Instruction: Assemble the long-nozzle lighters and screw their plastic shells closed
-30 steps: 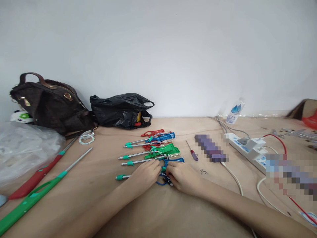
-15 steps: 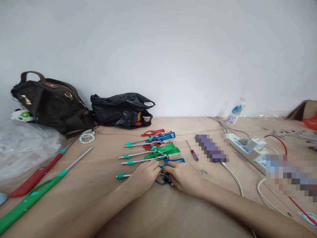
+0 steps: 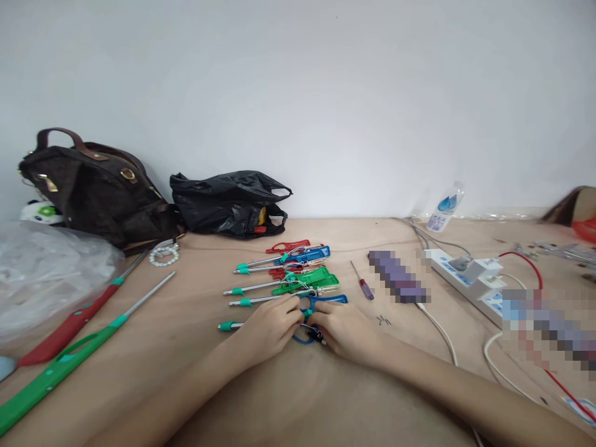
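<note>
While set close together, seen bent over the nearest blue casing (image 3: pixel 302 339) on the table (image 3: pixel 307 397).
Note left hand (image 3: pixel 275 321) and right hand (image 3: pixel 349 330) at either side, at near end of row of coloured casings (image 3: pixel 321 276); cannot tell whether clamped, with fingertips hidden. Log screwdriver (image 3: pixel 365 289), dark screws (image 3: pixel 383 321) to right.

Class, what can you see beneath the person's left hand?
A metal rod with a teal sleeve runs beneath the left hand. Its covered stretch, and anything it may join there, cannot be seen.
</note>
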Available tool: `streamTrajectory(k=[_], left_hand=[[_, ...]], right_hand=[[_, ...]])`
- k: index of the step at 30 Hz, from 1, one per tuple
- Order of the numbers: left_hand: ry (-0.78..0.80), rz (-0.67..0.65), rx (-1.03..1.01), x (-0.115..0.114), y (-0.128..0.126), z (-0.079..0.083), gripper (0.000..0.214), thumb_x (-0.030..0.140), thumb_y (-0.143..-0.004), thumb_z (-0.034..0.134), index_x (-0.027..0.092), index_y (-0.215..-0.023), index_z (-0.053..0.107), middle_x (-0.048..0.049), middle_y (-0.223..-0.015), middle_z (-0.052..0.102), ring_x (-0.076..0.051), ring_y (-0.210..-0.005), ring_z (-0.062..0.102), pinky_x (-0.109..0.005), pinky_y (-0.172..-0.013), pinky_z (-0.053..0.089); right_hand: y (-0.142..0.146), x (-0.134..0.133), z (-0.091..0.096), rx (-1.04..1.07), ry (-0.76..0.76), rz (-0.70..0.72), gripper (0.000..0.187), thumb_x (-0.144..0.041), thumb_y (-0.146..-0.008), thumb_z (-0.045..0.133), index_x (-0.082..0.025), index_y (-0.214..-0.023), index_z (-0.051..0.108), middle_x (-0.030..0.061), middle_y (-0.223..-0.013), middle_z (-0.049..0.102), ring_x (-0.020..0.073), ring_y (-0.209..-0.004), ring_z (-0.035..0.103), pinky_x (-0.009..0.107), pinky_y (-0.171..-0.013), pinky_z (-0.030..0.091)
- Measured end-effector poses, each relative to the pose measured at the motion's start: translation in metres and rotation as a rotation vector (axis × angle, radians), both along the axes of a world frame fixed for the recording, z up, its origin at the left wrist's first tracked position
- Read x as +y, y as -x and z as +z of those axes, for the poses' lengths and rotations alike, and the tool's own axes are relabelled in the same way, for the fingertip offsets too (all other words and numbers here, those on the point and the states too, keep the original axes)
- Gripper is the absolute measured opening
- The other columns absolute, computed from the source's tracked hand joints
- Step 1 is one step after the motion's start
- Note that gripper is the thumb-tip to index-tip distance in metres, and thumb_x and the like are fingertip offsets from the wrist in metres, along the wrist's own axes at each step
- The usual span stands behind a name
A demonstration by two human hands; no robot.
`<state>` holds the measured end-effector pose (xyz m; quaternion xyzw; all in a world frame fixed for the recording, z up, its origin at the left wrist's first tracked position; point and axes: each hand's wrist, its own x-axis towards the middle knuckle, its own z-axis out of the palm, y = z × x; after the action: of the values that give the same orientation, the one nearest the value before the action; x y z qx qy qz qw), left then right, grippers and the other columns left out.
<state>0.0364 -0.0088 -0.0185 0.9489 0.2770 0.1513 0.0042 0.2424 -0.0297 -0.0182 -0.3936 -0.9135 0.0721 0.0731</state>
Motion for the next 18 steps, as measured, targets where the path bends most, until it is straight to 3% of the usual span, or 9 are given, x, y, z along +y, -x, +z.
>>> streamTrajectory(k=[6, 9, 15, 18], left_hand=[[-0.122, -0.002, 0.103, -0.002, -0.004, -0.004, 0.023, 0.006, -0.09, 0.039, 0.016, -0.079, 0.056, -0.0057, -0.084, 0.055, -0.021, -0.081, 0.052, -0.031, -0.071, 0.043], [-0.109, 0.021, 0.117, -0.003, -0.007, -0.004, 0.022, 0.006, -0.089, 0.04, 0.016, -0.077, 0.056, -0.006, -0.082, 0.055, -0.022, -0.081, 0.053, -0.032, -0.071, 0.044], [0.262, 0.042, -0.049, 0.002, 0.006, 0.014, 0.013, 0.01, -0.085, 0.05, 0.018, -0.088, 0.06, -0.003, -0.092, 0.059, -0.018, -0.085, 0.056, -0.027, -0.071, 0.044], [0.378, 0.072, -0.111, 0.008, 0.018, 0.021, 0.014, 0.008, -0.081, 0.049, 0.017, -0.086, 0.059, -0.0011, -0.086, 0.061, -0.016, -0.078, 0.056, -0.024, -0.067, 0.042]], right_hand=[[0.0, 0.001, -0.001, -0.007, -0.006, 0.01, 0.024, -0.009, -0.083, 0.047, -0.017, -0.1, 0.062, 0.0087, -0.109, 0.064, 0.0204, -0.092, 0.061, 0.029, -0.075, 0.044], [0.0, 0.001, -0.001, -0.02, -0.018, 0.008, 0.024, -0.009, -0.083, 0.046, -0.016, -0.099, 0.062, 0.0091, -0.108, 0.063, 0.0203, -0.09, 0.061, 0.029, -0.073, 0.044], [-0.001, 0.0, 0.0, -0.008, 0.007, 0.001, 0.026, -0.01, -0.084, 0.047, -0.019, -0.103, 0.063, 0.0065, -0.102, 0.064, 0.0193, -0.088, 0.061, 0.027, -0.067, 0.041], [-0.001, 0.0, 0.001, -0.014, 0.015, -0.005, 0.026, -0.01, -0.083, 0.05, -0.019, -0.103, 0.063, 0.0069, -0.103, 0.064, 0.0192, -0.088, 0.061, 0.026, -0.065, 0.04]])
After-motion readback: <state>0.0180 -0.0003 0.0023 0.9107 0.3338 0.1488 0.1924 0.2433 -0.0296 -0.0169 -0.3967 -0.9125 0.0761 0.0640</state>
